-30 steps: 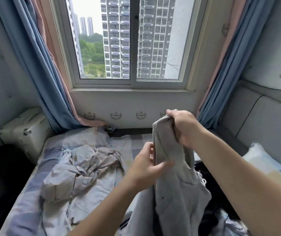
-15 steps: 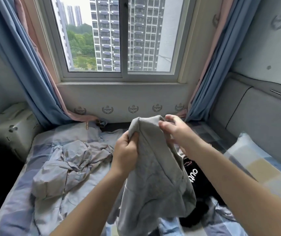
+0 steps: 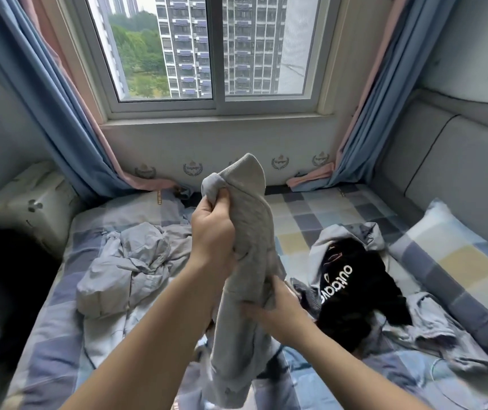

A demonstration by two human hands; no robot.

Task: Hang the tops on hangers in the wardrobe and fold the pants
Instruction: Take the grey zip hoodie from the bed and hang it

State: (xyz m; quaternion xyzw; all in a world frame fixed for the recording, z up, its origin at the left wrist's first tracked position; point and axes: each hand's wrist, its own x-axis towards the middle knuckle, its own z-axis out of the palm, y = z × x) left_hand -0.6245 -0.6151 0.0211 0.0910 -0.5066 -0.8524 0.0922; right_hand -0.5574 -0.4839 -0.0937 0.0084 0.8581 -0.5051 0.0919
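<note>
A grey knit garment (image 3: pixel 251 220) hangs in front of me over the bed. My left hand (image 3: pixel 213 232) grips its bunched top edge, held up high. Lower down, my right hand (image 3: pixel 278 309) grasps a fold in the middle of the same garment. The rest of the grey cloth drapes down between my forearms. A black top with white lettering (image 3: pixel 349 279) lies crumpled on the bed to the right. A pale grey-blue garment (image 3: pixel 124 267) lies rumpled on the left of the bed.
The bed has a checked sheet (image 3: pixel 319 220) and a checked pillow (image 3: pixel 455 261) by the grey padded headboard (image 3: pixel 458 179). A white box (image 3: pixel 29 208) sits at the far left corner. Blue-pink curtains (image 3: pixel 59 113) frame the window. Something dark (image 3: pixel 9 291) lies at the left.
My right hand let go of the garment's top and dropped to grasp its middle. My left hand took the top edge and holds it higher. The view turned slightly left.
</note>
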